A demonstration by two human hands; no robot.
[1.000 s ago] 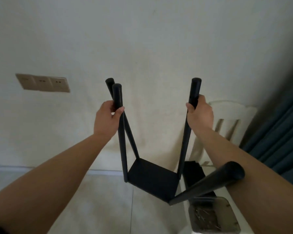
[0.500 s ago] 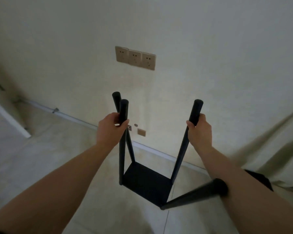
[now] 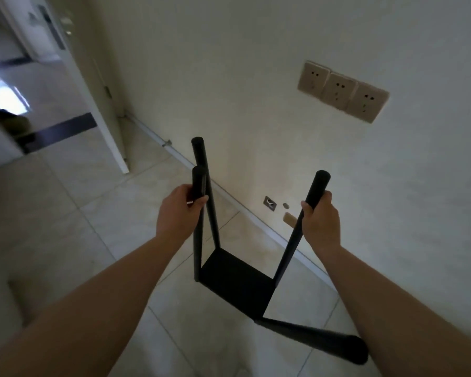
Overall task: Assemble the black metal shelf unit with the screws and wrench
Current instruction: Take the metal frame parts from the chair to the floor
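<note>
The black metal shelf unit (image 3: 237,281) hangs in the air above the tiled floor, its flat panel low and its round legs pointing up toward me. My left hand (image 3: 178,210) grips the near left leg just below its top. My right hand (image 3: 321,217) grips the right leg below its top. A third leg rises behind the left one. The fourth leg (image 3: 313,340) juts toward me at the lower right. No screws or wrench are in view.
A pale wall with three beige sockets (image 3: 341,95) stands ahead. A white skirting (image 3: 229,198) runs along its foot. An open white door (image 3: 93,85) and a doorway lie at the upper left. Light floor tiles (image 3: 74,213) spread below.
The view has swung left with the shelf carried along: the chair, curtain and table are gone, the sockets have slid right, and the door has come into sight. Both grips are unchanged.
</note>
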